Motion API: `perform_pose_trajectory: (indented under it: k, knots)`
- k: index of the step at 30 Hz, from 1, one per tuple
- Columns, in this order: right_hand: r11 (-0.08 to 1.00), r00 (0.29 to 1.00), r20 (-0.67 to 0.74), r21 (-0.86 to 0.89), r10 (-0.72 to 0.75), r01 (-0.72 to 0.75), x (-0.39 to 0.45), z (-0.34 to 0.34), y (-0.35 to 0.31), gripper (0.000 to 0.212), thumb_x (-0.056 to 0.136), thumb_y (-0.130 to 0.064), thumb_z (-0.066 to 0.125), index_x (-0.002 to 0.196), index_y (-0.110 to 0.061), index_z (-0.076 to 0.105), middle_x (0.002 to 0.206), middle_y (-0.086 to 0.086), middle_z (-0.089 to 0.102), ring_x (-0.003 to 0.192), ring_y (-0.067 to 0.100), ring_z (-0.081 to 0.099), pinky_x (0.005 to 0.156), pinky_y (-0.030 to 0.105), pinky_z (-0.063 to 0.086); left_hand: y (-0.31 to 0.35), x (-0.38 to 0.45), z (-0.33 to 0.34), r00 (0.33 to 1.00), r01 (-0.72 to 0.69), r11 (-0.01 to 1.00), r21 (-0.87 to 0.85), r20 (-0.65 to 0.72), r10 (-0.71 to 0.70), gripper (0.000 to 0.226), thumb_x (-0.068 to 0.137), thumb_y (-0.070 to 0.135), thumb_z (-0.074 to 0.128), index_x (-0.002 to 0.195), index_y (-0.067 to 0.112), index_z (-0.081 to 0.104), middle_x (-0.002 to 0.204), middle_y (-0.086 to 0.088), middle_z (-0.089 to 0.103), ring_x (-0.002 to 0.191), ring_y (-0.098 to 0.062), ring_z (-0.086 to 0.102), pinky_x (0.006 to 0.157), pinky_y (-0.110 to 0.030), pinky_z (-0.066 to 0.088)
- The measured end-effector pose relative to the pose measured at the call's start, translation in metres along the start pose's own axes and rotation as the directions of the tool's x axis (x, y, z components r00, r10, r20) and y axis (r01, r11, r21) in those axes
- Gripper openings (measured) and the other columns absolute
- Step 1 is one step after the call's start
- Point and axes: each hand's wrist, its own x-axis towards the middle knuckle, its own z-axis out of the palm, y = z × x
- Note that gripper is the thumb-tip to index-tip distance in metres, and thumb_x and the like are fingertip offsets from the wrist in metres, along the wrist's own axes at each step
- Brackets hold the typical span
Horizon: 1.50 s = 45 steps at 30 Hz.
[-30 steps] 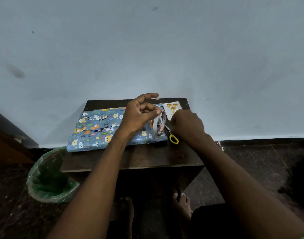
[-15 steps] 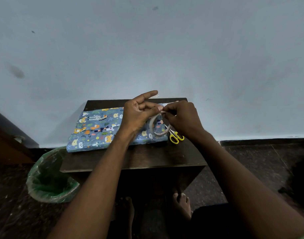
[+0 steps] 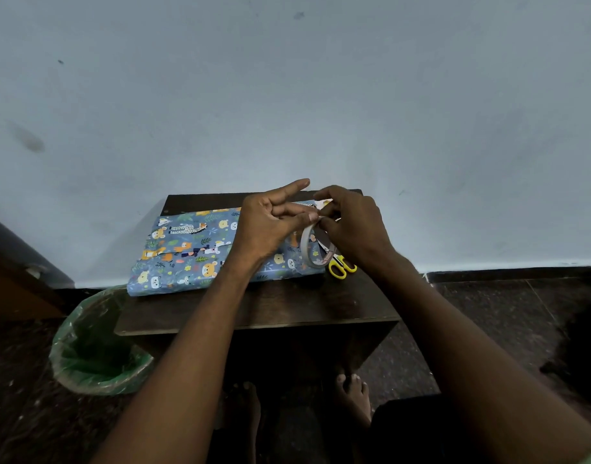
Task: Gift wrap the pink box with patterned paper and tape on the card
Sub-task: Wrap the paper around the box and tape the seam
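No writing is readable. The wrapped box (image 3: 200,249), in blue animal-print paper, lies on a dark wooden table (image 3: 270,306). The left hand (image 3: 270,226) pinches a tape roll (image 3: 312,247) above it, index finger straight. The right hand (image 3: 351,226), away from the roll 1 second ago, now pinches its top edge. Yellow scissors (image 3: 341,267) lie alongside.

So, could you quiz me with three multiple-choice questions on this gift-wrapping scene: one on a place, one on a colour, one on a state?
1. Where do the scissors lie?
A. right of the wrapped box
B. in the bin
C. on the floor

2. What colour are the scissor handles?
A. red
B. yellow
C. black

3. What is the left hand doing?
A. resting flat
B. holding scissors
C. holding the tape roll

Answers: 1 A, they lie on the table by the box's right end; 2 B, the loops are yellow; 3 C, its fingers hold the roll's top while the right hand pinches there too.
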Motion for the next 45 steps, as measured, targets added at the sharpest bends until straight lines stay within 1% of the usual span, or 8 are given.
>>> perform_pose_trajectory:
  k: [4,10,18,24,29,33,37,45]
  knots:
    - [1.000,1.000,-0.003,0.009,-0.025,0.025,-0.0028,0.0000,-0.0041,0.047,0.084,-0.004,0.071,0.127,-0.019,0.061,0.087,-0.010,0.076,0.086,0.000,0.054,0.070,0.002,0.035,-0.0014,-0.0002,-0.0002,1.000,0.016,1.000,0.000,0.011,-0.016,0.060,0.085,0.000,0.086,0.141,0.008,0.067,0.107,-0.010,0.082,0.102,-0.033,0.079,0.090,-0.065,0.061]
    - [0.999,0.999,-0.025,0.036,-0.031,0.032,-0.0024,-0.0018,-0.0027,0.046,0.084,-0.006,0.075,0.125,-0.020,0.059,0.087,-0.008,0.074,0.078,-0.004,0.061,0.068,0.003,0.039,-0.0023,0.0005,0.0020,0.999,0.017,0.999,-0.032,-0.032,-0.018,0.053,0.085,-0.001,0.085,0.135,0.005,0.070,0.099,-0.011,0.083,0.097,-0.027,0.081,0.090,-0.039,0.065]
    - [0.998,0.999,-0.031,0.050,-0.036,0.037,-0.0022,-0.0006,-0.0029,0.048,0.082,-0.002,0.073,0.125,-0.020,0.059,0.089,-0.009,0.076,0.075,-0.012,0.059,0.067,0.001,0.038,-0.0044,0.0018,0.0030,0.996,0.090,0.994,-0.057,-0.010,-0.090,0.055,0.085,-0.001,0.085,0.137,0.008,0.069,0.107,-0.010,0.082,0.102,-0.046,0.076,0.090,-0.055,0.063]
    - [0.998,0.994,-0.105,0.055,-0.021,0.027,-0.0024,0.0003,-0.0034,0.050,0.078,-0.003,0.075,0.122,-0.020,0.056,0.078,-0.013,0.070,0.075,-0.007,0.062,0.065,0.003,0.039,-0.0041,0.0018,0.0035,0.990,0.134,0.990,-0.040,-0.038,-0.136,0.048,0.091,0.011,0.083,0.136,0.016,0.067,0.112,-0.005,0.081,0.100,-0.020,0.079,0.074,-0.030,0.062]
    - [0.999,0.981,-0.191,0.031,-0.019,0.025,-0.0010,0.0018,-0.0051,0.047,0.078,-0.010,0.075,0.115,-0.029,0.054,0.079,-0.014,0.068,0.084,0.013,0.063,0.066,0.008,0.035,-0.0008,0.0025,0.0062,0.975,0.213,0.968,-0.133,-0.032,-0.219,0.042,0.096,0.014,0.079,0.135,0.014,0.064,0.104,-0.022,0.079,0.084,-0.029,0.078,0.078,-0.042,0.062]
    - [0.999,0.985,-0.167,0.028,-0.032,0.037,-0.0014,0.0028,-0.0044,0.044,0.077,-0.008,0.074,0.113,-0.025,0.055,0.076,-0.012,0.067,0.078,0.008,0.063,0.064,0.007,0.035,-0.0022,0.0020,0.0064,0.991,0.102,0.990,-0.097,-0.079,-0.110,0.045,0.093,0.003,0.080,0.135,0.013,0.065,0.101,-0.011,0.082,0.090,-0.028,0.076,0.085,-0.049,0.060]
    - [0.999,0.992,-0.123,0.043,-0.027,0.033,-0.0016,0.0017,-0.0022,0.043,0.074,-0.007,0.076,0.109,-0.023,0.058,0.079,-0.007,0.069,0.075,-0.002,0.062,0.065,0.008,0.041,-0.0033,0.0012,0.0045,0.999,-0.010,0.999,0.035,-0.046,0.012,0.047,0.091,0.002,0.081,0.135,0.012,0.067,0.095,-0.008,0.082,0.088,-0.022,0.076,0.090,-0.041,0.062]
    - [0.999,0.996,-0.086,0.035,-0.005,0.008,-0.0008,0.0037,0.0002,0.043,0.073,-0.012,0.081,0.108,-0.025,0.060,0.078,-0.010,0.068,0.075,-0.002,0.062,0.061,0.008,0.039,-0.0070,0.0023,0.0039,0.994,-0.110,0.970,0.216,0.004,0.111,0.049,0.092,0.001,0.077,0.135,0.019,0.062,0.087,0.003,0.077,0.083,-0.010,0.069,0.080,-0.030,0.055]
